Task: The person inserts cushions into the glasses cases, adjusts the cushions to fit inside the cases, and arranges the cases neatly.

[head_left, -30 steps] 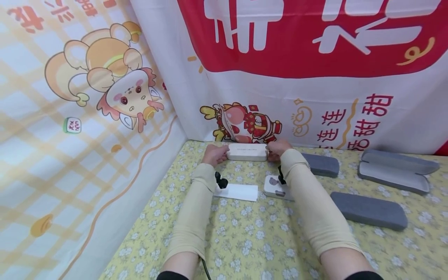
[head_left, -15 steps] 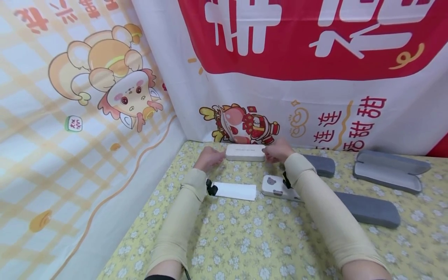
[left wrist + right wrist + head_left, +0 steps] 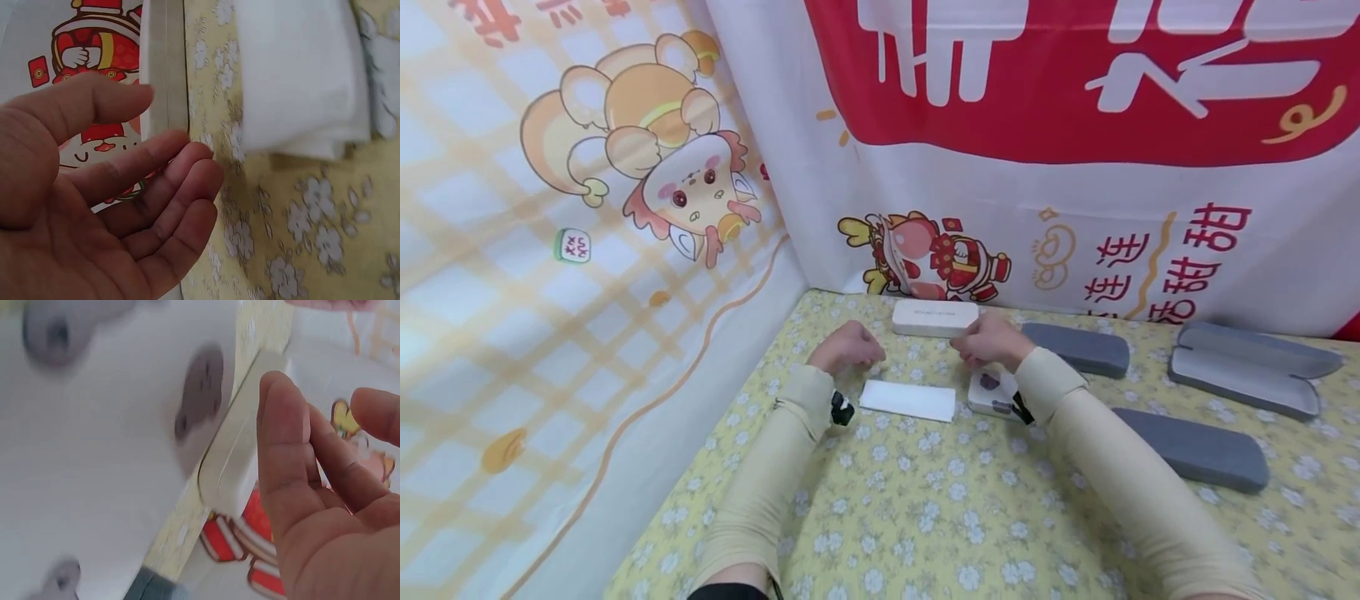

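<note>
A closed white case (image 3: 935,318) lies at the back of the table against the wall cloth. My left hand (image 3: 848,346) hovers in front of its left end with loosely curled fingers, holding nothing; in the left wrist view a gap shows between thumb and fingers (image 3: 181,187). Near the case's right front corner is my right hand (image 3: 991,340), also holding nothing, its thumb apart from its fingers in the right wrist view. A folded white cloth (image 3: 908,401) lies between and below the hands. Under my right wrist sits a white case with bear prints (image 3: 988,392), partly hidden by the arm.
To the right of the right hand lies a closed grey case (image 3: 1078,348). An open grey case (image 3: 1247,375) stands farther right, its lid tilted back. Another closed grey case (image 3: 1202,450) is nearer, beside the right forearm. Cloth-covered walls (image 3: 752,208) bound the left and back.
Both hands have let go of the white case and drawn back toward the front, the left first. The white case stays at the back of the table.
</note>
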A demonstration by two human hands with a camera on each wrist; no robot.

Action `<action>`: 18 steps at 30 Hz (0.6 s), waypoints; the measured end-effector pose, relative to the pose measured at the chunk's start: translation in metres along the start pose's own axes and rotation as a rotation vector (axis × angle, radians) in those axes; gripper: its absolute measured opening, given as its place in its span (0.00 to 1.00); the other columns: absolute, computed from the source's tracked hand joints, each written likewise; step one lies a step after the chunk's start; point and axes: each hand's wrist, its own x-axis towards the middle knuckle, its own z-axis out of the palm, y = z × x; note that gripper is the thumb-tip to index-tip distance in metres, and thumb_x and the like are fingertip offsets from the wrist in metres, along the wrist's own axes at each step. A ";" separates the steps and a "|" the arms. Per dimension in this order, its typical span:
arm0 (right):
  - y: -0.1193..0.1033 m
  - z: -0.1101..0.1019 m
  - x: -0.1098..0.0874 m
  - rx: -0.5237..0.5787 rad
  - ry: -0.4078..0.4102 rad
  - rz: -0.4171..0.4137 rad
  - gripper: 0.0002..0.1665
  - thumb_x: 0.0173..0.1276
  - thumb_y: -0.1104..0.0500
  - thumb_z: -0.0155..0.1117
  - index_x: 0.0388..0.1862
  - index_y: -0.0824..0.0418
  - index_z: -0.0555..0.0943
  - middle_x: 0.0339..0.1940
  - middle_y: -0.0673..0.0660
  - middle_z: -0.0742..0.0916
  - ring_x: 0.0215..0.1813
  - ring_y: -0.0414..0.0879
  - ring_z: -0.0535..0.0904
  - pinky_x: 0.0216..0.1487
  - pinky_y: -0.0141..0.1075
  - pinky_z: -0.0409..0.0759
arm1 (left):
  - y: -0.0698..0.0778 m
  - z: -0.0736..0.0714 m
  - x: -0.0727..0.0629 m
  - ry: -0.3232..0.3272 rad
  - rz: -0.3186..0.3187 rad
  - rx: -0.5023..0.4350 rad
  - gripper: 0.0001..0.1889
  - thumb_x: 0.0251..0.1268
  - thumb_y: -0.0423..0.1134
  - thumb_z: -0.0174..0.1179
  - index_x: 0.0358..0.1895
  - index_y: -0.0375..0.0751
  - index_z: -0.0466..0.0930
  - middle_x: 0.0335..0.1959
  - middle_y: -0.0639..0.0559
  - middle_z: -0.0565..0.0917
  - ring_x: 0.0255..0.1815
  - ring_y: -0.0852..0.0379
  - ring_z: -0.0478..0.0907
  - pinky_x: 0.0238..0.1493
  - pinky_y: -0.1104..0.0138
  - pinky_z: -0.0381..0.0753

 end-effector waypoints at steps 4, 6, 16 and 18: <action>-0.002 0.008 -0.003 -0.112 -0.050 -0.058 0.15 0.72 0.57 0.64 0.42 0.69 0.88 0.33 0.62 0.88 0.31 0.47 0.80 0.33 0.39 0.80 | 0.000 0.000 -0.005 -0.022 -0.002 0.111 0.05 0.59 0.34 0.70 0.29 0.35 0.87 0.32 0.48 0.84 0.28 0.52 0.75 0.40 0.55 0.80; -0.003 0.013 -0.002 -0.192 -0.057 -0.100 0.12 0.71 0.57 0.66 0.38 0.66 0.89 0.29 0.59 0.87 0.28 0.46 0.78 0.29 0.38 0.76 | -0.001 0.001 -0.006 -0.032 -0.006 0.153 0.03 0.56 0.33 0.72 0.33 0.40 0.88 0.38 0.50 0.85 0.36 0.50 0.79 0.43 0.55 0.81; -0.012 0.049 -0.001 -0.606 -0.095 -0.330 0.28 0.63 0.64 0.73 0.09 0.54 0.69 0.10 0.47 0.63 0.16 0.41 0.56 0.22 0.34 0.62 | -0.006 0.006 -0.010 -0.054 -0.056 0.253 0.14 0.46 0.28 0.78 0.36 0.41 0.86 0.38 0.50 0.83 0.39 0.51 0.79 0.43 0.59 0.80; -0.014 0.054 0.000 -0.655 -0.100 -0.303 0.26 0.62 0.64 0.74 0.10 0.55 0.70 0.10 0.47 0.66 0.16 0.41 0.59 0.23 0.33 0.65 | -0.006 0.006 -0.012 -0.057 -0.078 0.242 0.13 0.46 0.28 0.78 0.35 0.42 0.86 0.37 0.49 0.84 0.38 0.51 0.79 0.42 0.58 0.81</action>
